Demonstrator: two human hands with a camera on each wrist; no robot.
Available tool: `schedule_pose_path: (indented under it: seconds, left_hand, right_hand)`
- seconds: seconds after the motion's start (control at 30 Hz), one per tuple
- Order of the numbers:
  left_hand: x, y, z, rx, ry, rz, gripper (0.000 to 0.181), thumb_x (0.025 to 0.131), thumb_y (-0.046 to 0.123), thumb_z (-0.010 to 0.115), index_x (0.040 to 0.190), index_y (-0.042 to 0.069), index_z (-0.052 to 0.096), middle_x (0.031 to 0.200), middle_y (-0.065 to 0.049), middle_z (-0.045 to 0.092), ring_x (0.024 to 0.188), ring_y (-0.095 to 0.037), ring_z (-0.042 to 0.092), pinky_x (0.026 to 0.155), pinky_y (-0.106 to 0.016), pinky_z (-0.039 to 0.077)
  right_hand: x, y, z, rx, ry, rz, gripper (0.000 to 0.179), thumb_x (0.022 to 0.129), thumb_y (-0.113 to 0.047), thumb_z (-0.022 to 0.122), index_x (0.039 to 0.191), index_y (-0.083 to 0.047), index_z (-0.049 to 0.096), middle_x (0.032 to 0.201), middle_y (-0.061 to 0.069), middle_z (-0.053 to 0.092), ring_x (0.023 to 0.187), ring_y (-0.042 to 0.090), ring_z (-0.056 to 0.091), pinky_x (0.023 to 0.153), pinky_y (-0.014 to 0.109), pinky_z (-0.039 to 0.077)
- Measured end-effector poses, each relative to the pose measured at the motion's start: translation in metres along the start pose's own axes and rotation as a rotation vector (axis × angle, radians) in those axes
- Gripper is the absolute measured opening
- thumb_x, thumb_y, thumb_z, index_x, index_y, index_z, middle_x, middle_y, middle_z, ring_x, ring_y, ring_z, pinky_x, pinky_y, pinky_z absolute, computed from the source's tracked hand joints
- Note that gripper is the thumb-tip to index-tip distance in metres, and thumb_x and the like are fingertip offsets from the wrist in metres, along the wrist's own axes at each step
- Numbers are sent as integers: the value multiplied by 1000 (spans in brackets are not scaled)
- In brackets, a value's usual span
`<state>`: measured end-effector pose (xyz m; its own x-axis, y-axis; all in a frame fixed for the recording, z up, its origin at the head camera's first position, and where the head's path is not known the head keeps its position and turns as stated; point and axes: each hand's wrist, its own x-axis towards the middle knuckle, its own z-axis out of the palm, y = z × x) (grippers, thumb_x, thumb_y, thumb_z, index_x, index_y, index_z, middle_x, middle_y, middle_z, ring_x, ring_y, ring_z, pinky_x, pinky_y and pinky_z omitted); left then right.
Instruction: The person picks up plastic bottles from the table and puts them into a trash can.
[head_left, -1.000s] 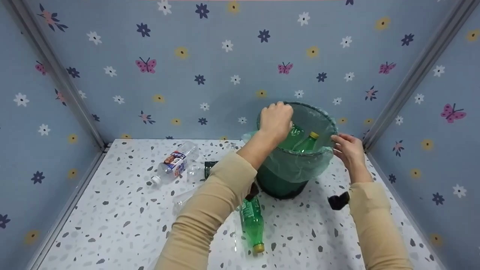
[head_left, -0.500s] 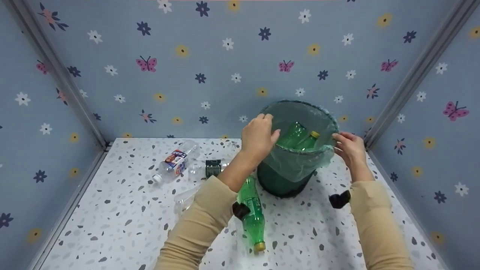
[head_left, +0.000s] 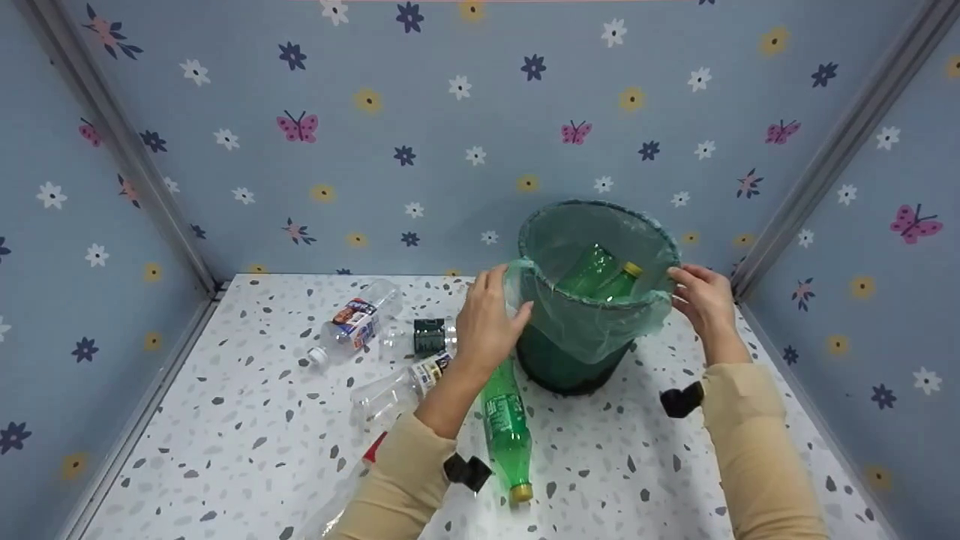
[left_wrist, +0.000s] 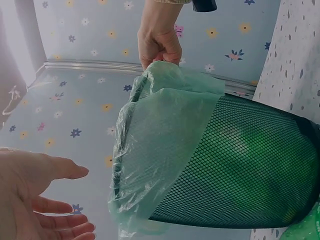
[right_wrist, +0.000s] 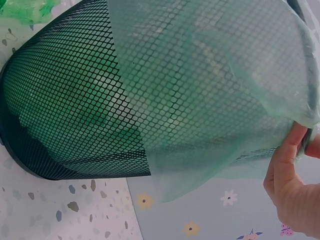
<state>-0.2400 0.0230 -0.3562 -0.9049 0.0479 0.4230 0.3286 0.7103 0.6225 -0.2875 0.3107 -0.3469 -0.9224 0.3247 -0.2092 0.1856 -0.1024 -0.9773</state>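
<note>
A dark green mesh wastebasket [head_left: 562, 367] stands at the back right, lined with a thin green bin liner [head_left: 585, 330] folded over its rim. My right hand [head_left: 703, 300] pinches the liner at the right side of the rim, fingers outside and thumb over the edge, as the right wrist view [right_wrist: 290, 185] shows. My left hand [head_left: 487, 319] is beside the left rim; in the left wrist view its fingers [left_wrist: 60, 220] are spread, apart from the liner. Inside the basket lie green plastic bottles, one with a yellow cap [head_left: 632, 268].
A green bottle [head_left: 506, 427] lies in front of the basket on the speckled tabletop [head_left: 225, 420]. To the left are clear plastic bottles, one labelled [head_left: 354, 319], one with a dark label [head_left: 430, 337] and another [head_left: 390, 394] partly behind my arm. Flower-patterned panels [head_left: 405, 112] enclose the table.
My left hand has come away from inside the basket's rim, moving left and down to outside it. My right hand has kept its pinch on the liner.
</note>
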Motion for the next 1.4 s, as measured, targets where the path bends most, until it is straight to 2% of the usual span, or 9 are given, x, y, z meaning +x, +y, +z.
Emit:
schedule_pose_path:
  seconds: [0.17,0.33,0.7,0.93,1.2,1.4]
  left_hand:
    - [-16,-17,11,-30,-19,-58,60,78,24,68,126,1,41,118,-17,45,104,-31,48,70,-40,48]
    - [-32,-34,26,-35,-61,-101,65,78,27,68,127,-2,38,116,-18,44,102,-32,46,75,-41,45]
    - [-65,-64,63,6,-147,-201,73,72,28,73,126,-7,37,118,-25,41,104,-39,45,77,-46,44]
    - [-83,-81,80,-90,-246,-289,82,73,31,72,129,-12,30,123,-30,35,110,-46,38,77,-52,42]
    - [-100,-93,95,-182,-294,-336,92,69,35,74,131,-13,26,121,-32,35,108,-45,40,83,-51,39]
    - [-109,-97,104,-241,-325,-379,102,65,39,77,131,-16,22,126,-43,23,109,-50,38,86,-50,38]
  right_hand:
    - [0,-1,1,-6,15,5,42,87,-13,54,125,-1,38,96,3,46,78,12,52,59,19,47]
    - [0,0,1,-9,16,2,42,87,-14,54,125,-2,39,96,3,47,78,11,53,60,19,47]
    - [2,0,1,-3,23,8,36,87,-14,55,118,-4,42,96,2,46,76,10,52,59,19,47]
    - [2,2,1,-31,23,-3,52,87,-15,55,132,-1,34,98,1,45,80,12,51,59,19,47]
    - [3,3,0,-7,30,-4,37,86,-15,57,118,-4,41,97,2,45,78,13,51,58,20,46]
    - [3,3,0,0,24,-4,45,86,-14,56,125,-2,37,97,2,46,78,12,51,58,19,47]
